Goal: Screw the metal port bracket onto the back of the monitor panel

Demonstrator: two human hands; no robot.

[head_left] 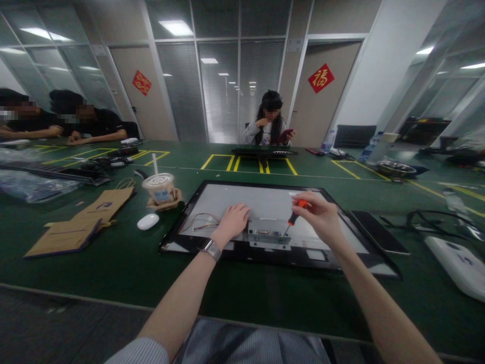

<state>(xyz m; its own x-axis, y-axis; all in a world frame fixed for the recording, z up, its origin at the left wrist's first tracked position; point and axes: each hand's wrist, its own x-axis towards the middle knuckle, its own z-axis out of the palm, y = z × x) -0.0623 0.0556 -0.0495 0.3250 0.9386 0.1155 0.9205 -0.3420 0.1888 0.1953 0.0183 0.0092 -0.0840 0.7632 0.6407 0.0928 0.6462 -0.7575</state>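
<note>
A flat display panel (212,194) with a black frame lies back side up on the green table. Near its front edge sits a metal bracket (265,227) with a row of connector ports. My right hand (320,215) grips a red and black screwdriver (293,217), whose tip points down at the bracket's right end; whether it sits in a screw is too small to tell. My left hand (234,221) lies flat with fingers stretched out, at the bracket's left side. Thin loose wires (200,221) run across the panel left of that hand.
Left of the panel are a drink cup (159,187) with a straw, a white mouse (147,221) and a brown paper bag (81,222). On the right lie a dark phone-like slab (379,232) and a white device (456,265). Other people sit across the table (273,288).
</note>
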